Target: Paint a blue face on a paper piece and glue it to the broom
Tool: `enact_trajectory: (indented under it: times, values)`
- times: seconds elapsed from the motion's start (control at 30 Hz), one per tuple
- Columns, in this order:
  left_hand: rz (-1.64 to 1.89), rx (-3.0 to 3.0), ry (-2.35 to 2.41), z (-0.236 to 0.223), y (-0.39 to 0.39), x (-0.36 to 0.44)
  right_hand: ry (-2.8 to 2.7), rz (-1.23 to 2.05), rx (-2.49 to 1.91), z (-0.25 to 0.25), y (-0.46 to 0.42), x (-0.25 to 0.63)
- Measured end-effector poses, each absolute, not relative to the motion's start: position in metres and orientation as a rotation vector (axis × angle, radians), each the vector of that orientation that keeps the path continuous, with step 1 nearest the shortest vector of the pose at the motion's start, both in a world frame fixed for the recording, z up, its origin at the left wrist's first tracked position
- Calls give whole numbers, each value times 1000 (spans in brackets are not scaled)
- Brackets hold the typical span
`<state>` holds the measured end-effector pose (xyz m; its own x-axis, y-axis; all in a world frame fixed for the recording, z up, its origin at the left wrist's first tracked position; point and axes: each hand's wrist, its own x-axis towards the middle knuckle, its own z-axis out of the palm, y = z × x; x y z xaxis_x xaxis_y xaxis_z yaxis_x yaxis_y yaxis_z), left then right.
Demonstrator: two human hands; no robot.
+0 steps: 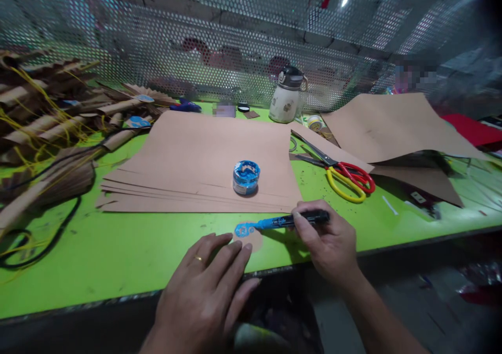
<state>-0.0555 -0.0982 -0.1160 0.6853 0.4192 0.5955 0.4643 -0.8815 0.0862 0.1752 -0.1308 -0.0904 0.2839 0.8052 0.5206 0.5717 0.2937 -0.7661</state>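
Observation:
My right hand (329,244) grips a black marker pen (282,221), its front end coated in blue, pointing left. The pen's tip touches a small round piece of brown paper (253,240), which has wet-looking blue swirls on its upper left part. My left hand (207,281), a ring on one finger, lies with fingers stretched out, fingertips resting on the disc's near left edge. Beyond the disc, an open jar of blue paint (246,178) stands on a stack of brown paper sheets (204,145).
Red-and-yellow-handled scissors (349,181) lie right of the stack. More brown sheets (388,126) rest farther right. A pile of folded paper pieces with yellow strings (43,118) covers the left side. A white bottle (285,100) stands behind, before a perforated metal screen (235,40). The green table (117,260) ends close to me.

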Motion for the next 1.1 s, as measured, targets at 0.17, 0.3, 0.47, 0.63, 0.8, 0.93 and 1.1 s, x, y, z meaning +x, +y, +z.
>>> enact_trajectory:
  times: [0.17,0.3,0.47,0.63,0.8,0.93,1.1]
  values:
    - [-961,-2827,-754,-115,-99,-55,-1341,257,-1389,-91,-131,175]
    - [-963,-2823,-739,-115,-99,-56,-1429,312,-1357,-90,-130,176]
    - [-970,-2813,-734,-116,-98,-56,-1358,287,-1399,-90,-130,175]
    - [-965,-2803,-747,-115,-97,-56,-1381,284,-1376,-88,-131,174]
    - [-960,-2803,-747,-115,-98,-55,-1431,299,-1377,-88,-130,175]
    - [-962,-2819,-746,-115,-99,-56,-1365,288,-1411,-90,-130,175]
    - [-964,-2835,-751,-116,-99,-56,-1326,263,-1435,-90,-130,175]
